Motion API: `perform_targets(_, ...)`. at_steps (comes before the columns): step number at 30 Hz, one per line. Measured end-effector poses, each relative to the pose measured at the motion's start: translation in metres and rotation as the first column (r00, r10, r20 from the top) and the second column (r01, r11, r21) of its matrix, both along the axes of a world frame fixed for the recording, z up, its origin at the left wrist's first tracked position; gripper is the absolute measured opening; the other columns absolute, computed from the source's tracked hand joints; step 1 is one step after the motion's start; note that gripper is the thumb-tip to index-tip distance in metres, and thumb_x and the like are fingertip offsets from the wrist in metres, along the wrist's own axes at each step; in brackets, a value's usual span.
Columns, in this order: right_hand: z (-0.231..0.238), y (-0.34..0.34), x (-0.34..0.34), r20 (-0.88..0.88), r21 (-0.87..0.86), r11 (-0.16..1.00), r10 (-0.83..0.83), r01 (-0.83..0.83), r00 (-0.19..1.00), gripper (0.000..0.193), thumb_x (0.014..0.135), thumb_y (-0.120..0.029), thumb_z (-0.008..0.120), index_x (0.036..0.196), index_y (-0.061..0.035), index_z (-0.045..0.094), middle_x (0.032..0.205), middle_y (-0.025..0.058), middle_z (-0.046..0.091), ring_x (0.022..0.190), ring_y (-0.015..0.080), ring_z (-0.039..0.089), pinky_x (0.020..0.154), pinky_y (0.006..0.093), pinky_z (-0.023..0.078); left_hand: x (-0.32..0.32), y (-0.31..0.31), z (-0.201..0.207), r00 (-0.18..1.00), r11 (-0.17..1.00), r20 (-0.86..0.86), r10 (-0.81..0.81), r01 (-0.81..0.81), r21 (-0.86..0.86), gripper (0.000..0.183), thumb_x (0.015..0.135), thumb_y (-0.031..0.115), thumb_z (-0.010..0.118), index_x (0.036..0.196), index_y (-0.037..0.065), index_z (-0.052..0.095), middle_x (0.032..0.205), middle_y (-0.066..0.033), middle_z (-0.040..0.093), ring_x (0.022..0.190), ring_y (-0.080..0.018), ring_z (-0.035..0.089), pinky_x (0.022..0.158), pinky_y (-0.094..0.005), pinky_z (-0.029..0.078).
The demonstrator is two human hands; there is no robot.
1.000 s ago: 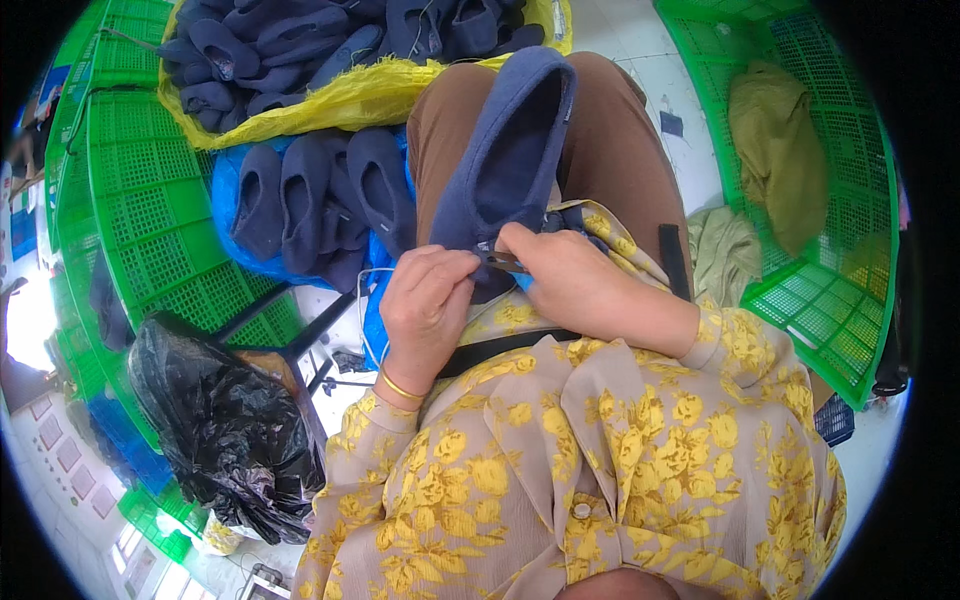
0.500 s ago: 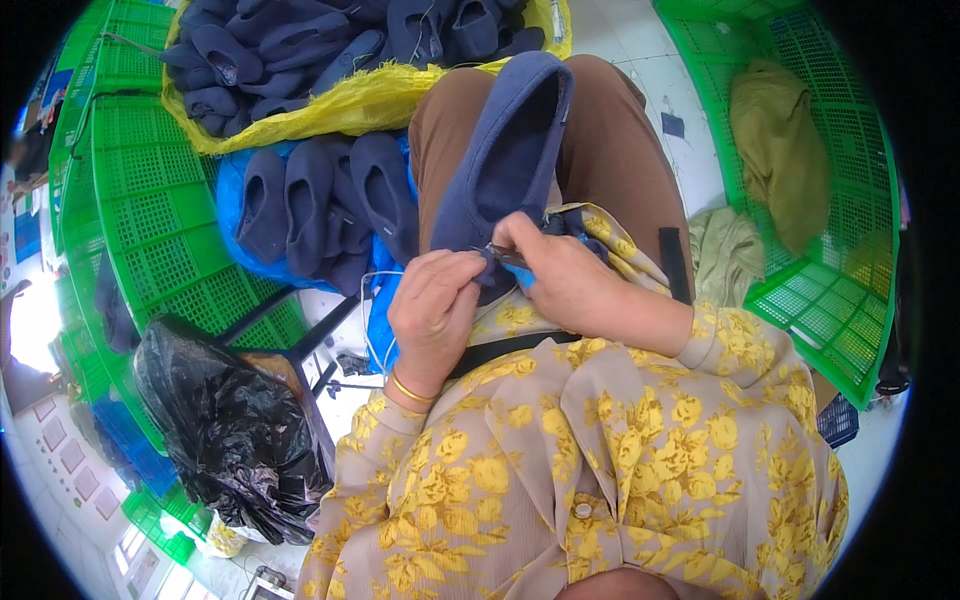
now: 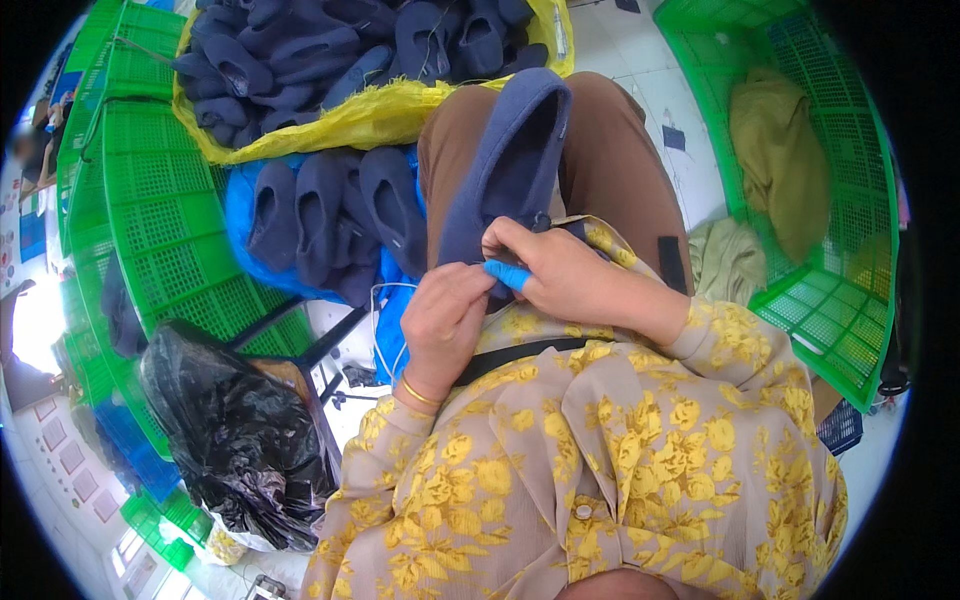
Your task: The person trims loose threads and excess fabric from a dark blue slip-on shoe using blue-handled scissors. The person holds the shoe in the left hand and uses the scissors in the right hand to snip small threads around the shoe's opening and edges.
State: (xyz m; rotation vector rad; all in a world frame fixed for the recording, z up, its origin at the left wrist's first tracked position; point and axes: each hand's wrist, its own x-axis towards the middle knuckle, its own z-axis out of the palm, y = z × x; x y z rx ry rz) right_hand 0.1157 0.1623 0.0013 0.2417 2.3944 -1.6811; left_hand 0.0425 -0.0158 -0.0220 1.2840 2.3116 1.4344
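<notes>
Hand-finishing seems under way: a navy slipper (image 3: 510,170) lies on the lap, its heel pinched by the left hand (image 3: 447,318), fingers closed, while the right hand (image 3: 560,272) grips a blue tool (image 3: 508,274) at the edge, wanting small, careful strokes.

Both hands meet on the navy slipper (image 3: 510,170) at centre. Left hand (image 3: 447,318) pinches it; right hand (image 3: 560,275) grips a blue tool (image 3: 508,274).
</notes>
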Motion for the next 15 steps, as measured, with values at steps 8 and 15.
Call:
perform_targets(8,0.018,0.005,-0.009,-0.048,0.393,0.913,0.136,-0.107,0.990,0.018,0.079,-0.004,0.059,0.097,-0.0047,0.055,0.101,0.0162,0.064,0.092,0.0376,0.063,0.073,0.0453,0.050,0.000,0.000,-0.002,0.998,0.999,-0.069,-0.010,0.013,0.040,0.024,0.068,-0.008,0.071,0.091,0.001,0.069,0.091,-0.0119,0.068,0.087,-0.0311,0.065,0.075,-0.0357,0.053)
perform_targets(15,0.025,-0.013,-0.046,-0.628,0.009,0.949,-0.240,0.315,0.740,0.025,0.080,0.004,0.057,0.103,-0.0069,0.058,0.106,0.0082,0.060,0.099,0.0288,0.061,0.077,0.0334,0.050,0.004,0.001,0.001,0.995,0.997,-0.076,-0.070,0.067,-0.050,0.023,0.068,-0.006,0.073,0.090,0.002,0.070,0.091,-0.0115,0.068,0.086,-0.0294,0.065,0.074,-0.0354,0.052)
